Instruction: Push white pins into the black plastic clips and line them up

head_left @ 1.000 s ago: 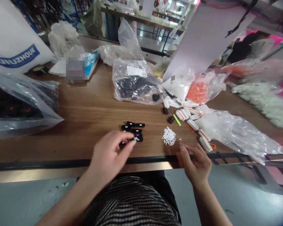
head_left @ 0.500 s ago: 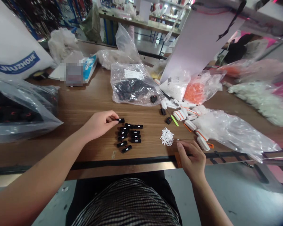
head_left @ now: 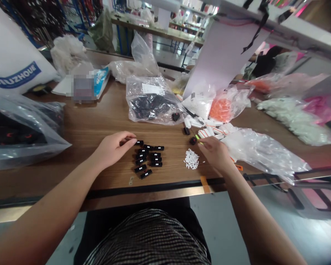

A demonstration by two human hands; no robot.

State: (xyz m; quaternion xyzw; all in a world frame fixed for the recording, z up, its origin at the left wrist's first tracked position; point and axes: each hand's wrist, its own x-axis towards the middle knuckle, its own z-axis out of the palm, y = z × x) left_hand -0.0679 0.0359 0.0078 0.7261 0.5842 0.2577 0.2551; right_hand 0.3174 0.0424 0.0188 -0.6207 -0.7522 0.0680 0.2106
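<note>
My left hand is closed in a pinch at the left end of a small black block that has two white dots on its face. Just in front of it lie several similar black blocks, loosely arranged in two columns. On the right, my right hand has its fingers closed around a thin yellow-green stick, partly covered by the fingertips. A heap of tiny white pieces lies beside that hand. A small black part sits just left of the stick.
White and orange casings lie beyond my right hand, beside a clear bag. A bag of black parts rests at the back. Another open bag stands at left. The table's dark front edge runs near my body.
My right hand has moved forward from beside the white heap to the yellow-green stick and closed on it. My left hand stays at the same black block. The view has shifted slightly.
</note>
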